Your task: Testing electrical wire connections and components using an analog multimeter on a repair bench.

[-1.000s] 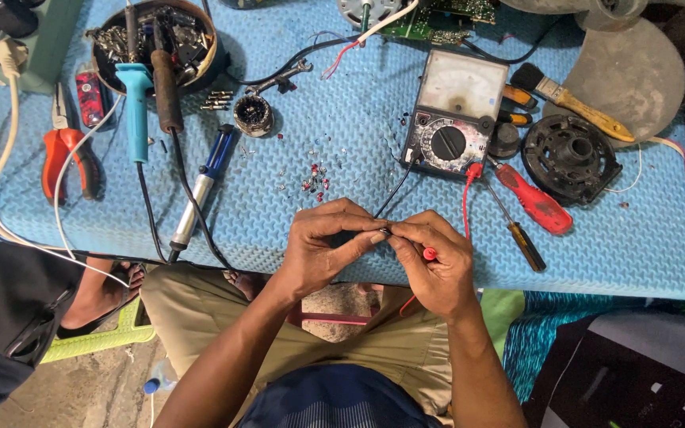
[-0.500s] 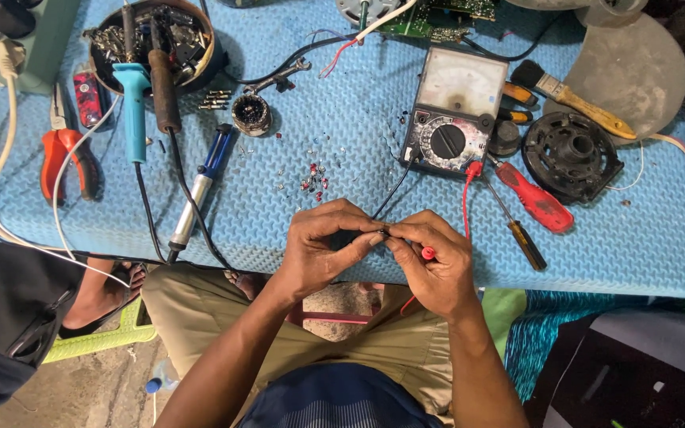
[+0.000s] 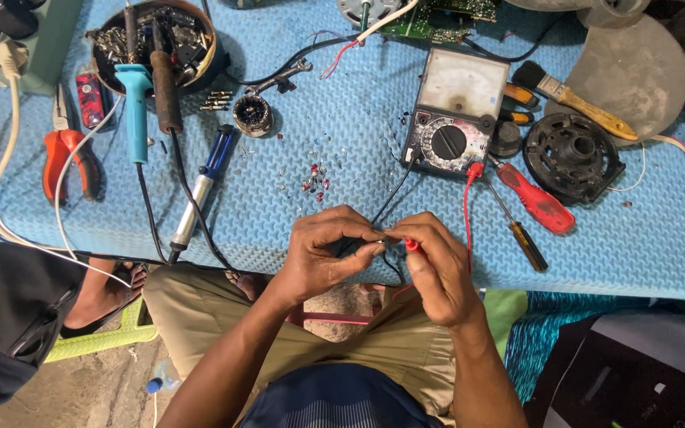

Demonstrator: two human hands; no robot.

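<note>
A blue foam mat covers the counter (image 3: 342, 182), and a person sits at its near edge with both hands over the lap. Farther back lies an analog multimeter (image 3: 455, 111), its black lead (image 3: 390, 198) and red lead (image 3: 466, 210) trailing down to the hands. To its right sit a round black motor housing (image 3: 572, 156), a paintbrush (image 3: 572, 99) and a red-handled screwdriver (image 3: 534, 200). On the left a bowl of parts (image 3: 156, 43) props up a teal soldering iron (image 3: 135, 103) and a brown-handled one (image 3: 166, 91), with orange pliers (image 3: 65, 162) and a blue desoldering pump (image 3: 204, 186) nearby.

The left hand (image 3: 323, 257) is pinched narrow around the black probe; the right hand (image 3: 438, 273) is closed on the red probe (image 3: 414, 246). The fingertips meet just off the counter's edge, and whatever tiny part sits between them is too small to make out. I judge the probes light and stiff, best held by their plastic grips near the tips, while the leads are limp and could snag. Small red components (image 3: 313, 178) lie scattered on the mat, light and easy to lose.
</note>
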